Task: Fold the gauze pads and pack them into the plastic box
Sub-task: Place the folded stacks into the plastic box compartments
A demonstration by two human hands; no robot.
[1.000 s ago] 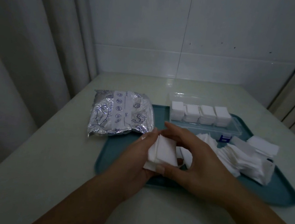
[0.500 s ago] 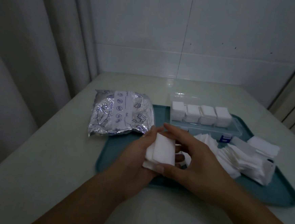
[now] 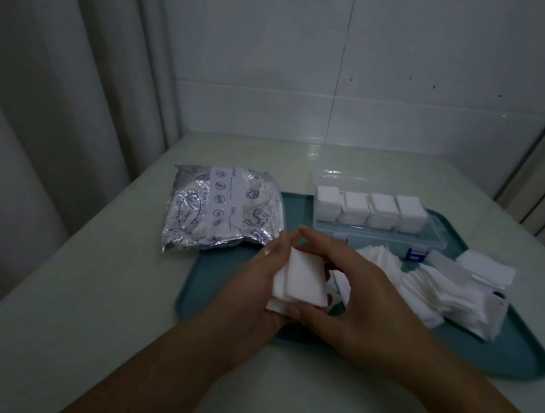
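White gauze pad [image 3: 301,282], folded into a flat, slightly tilted rectangle with layered edges, sits between both hands above the near left part of the teal tray [image 3: 513,362]. The left hand [image 3: 251,289] cradles it from beneath, fingers curled along its left edge. The right hand [image 3: 355,297] pinches it, thumb at the near edge and forefinger at the far corner. Behind them, the clear plastic box [image 3: 431,238] holds 4 stacks of folded pads. Loose unfolded gauze [image 3: 447,291] lies heaped on the tray's right side. A silver printed pouch [image 3: 225,209] rests on the pale table [image 3: 79,289], overlapping the tray's left corner. White tiled wall behind, curtain at left.
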